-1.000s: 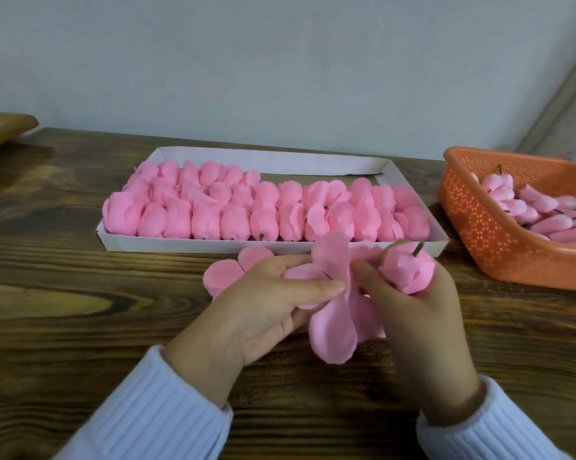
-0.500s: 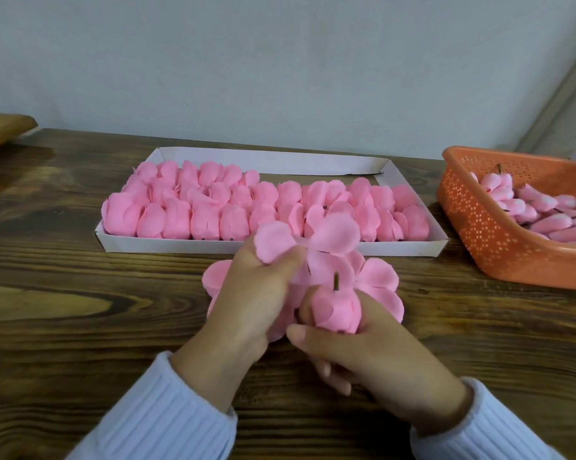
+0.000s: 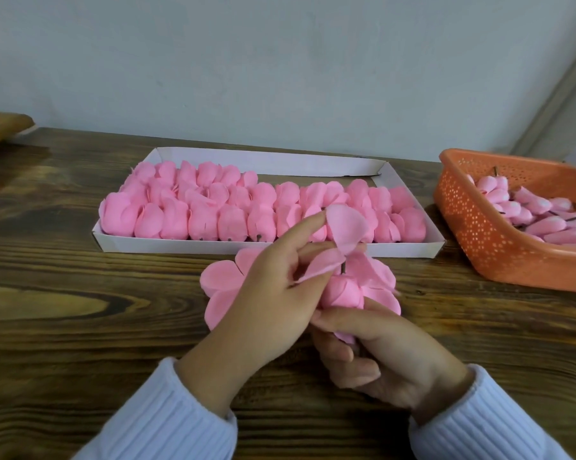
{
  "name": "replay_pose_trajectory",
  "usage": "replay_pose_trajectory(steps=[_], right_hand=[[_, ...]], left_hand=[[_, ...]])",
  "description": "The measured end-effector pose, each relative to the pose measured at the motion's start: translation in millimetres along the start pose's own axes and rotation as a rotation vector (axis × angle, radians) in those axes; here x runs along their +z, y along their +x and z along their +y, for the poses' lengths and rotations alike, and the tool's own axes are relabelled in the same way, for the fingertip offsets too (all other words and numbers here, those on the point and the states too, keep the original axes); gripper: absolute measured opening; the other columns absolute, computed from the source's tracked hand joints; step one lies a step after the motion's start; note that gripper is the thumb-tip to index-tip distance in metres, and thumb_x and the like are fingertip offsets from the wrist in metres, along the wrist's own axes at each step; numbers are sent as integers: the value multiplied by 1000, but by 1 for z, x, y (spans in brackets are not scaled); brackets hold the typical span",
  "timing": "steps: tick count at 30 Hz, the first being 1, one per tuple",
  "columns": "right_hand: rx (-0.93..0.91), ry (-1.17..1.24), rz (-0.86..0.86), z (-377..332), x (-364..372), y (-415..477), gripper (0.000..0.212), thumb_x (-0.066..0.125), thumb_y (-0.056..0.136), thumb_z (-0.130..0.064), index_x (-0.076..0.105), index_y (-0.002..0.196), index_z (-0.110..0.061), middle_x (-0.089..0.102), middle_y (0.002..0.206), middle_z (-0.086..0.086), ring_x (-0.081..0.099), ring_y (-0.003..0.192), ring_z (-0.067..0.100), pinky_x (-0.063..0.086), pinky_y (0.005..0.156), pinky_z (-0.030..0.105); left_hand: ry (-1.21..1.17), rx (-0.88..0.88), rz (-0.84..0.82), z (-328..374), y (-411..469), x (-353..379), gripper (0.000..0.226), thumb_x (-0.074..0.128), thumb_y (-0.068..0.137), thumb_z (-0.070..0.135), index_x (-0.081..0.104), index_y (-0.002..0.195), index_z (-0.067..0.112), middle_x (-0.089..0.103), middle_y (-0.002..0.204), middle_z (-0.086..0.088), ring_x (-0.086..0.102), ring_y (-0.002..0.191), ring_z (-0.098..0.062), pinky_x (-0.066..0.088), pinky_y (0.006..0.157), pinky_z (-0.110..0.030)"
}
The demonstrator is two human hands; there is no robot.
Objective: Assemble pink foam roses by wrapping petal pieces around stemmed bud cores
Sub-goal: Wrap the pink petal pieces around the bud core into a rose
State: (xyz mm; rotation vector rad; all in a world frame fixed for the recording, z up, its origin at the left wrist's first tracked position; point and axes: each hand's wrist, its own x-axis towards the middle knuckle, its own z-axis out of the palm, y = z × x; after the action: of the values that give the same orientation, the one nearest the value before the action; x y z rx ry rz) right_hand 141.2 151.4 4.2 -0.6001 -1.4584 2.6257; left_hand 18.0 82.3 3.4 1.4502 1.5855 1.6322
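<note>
1. At a wooden table (image 3: 80, 327), you are gripping a pink bud (image 3: 341, 292) in your right hand (image 3: 379, 353). The thumb is lying across just beneath it and the other fingers are curling in below. The bud's dark stem (image 3: 343, 268) is pointing away from you, up past that thumb.
2. Your left hand (image 3: 273, 293) is holding the petal piece (image 3: 220, 277), which is spreading out around the bud. One petal is passing between the fingers and another is standing up against the tip of the outstretched forefinger. More petals are fanning out to the left of that hand and beyond the right thumb.
3. Just beyond both hands, a white tray (image 3: 213, 251) is lying packed with rows of finished roses (image 3: 197, 224).
4. Well to the right of your right hand, an orange basket (image 3: 479, 240) is holding loose buds (image 3: 545, 224), some showing stems.
5. Pale ribbed sleeves (image 3: 167, 419) are covering both wrists.
</note>
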Motion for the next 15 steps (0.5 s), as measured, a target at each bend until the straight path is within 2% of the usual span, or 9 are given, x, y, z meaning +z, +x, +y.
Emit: replay_pose_trajectory(steps=[2, 3, 7, 12, 15], right_hand=[[23, 7, -7, 0, -1, 0, 23, 59, 78, -14, 64, 56, -18, 41, 44, 0, 28, 28, 3, 15, 32, 13], [29, 10, -9, 0, 0, 0, 24, 58, 78, -15, 64, 54, -19, 41, 44, -1, 28, 28, 3, 16, 32, 12], [16, 25, 21, -2, 1, -1, 26, 58, 76, -16, 62, 51, -21, 42, 45, -2, 29, 29, 1, 18, 31, 10], [-44, 2, 48, -3, 2, -3, 32, 57, 75, -13, 58, 45, -21, 42, 45, -2, 29, 30, 2, 14, 35, 12], [-89, -12, 86, -5, 2, -5, 30, 59, 76, -13, 56, 47, -18, 41, 46, 0, 26, 31, 3, 12, 36, 13]], left_hand=[[36, 40, 22, 4, 0, -2, 48, 56, 91, 4, 55, 110, 48, 64, 100, 41, 57, 103, 17, 41, 82, -1], [50, 60, 16, 5, 0, -2, 46, 55, 87, 6, 57, 106, 48, 63, 101, 41, 56, 104, 18, 40, 83, -1], [5, 122, -82, 5, -1, -3, 42, 51, 78, -4, 72, 102, 23, 70, 114, 11, 59, 115, -1, 45, 97, -17], [-94, 113, -156, 5, -4, -6, 52, 51, 63, -8, 72, 101, 19, 66, 123, 9, 53, 125, -6, 45, 103, -28], [-210, 121, -182, 4, -4, -9, 50, 52, 63, 7, 67, 110, 14, 66, 125, 0, 53, 127, -17, 45, 104, -36]])
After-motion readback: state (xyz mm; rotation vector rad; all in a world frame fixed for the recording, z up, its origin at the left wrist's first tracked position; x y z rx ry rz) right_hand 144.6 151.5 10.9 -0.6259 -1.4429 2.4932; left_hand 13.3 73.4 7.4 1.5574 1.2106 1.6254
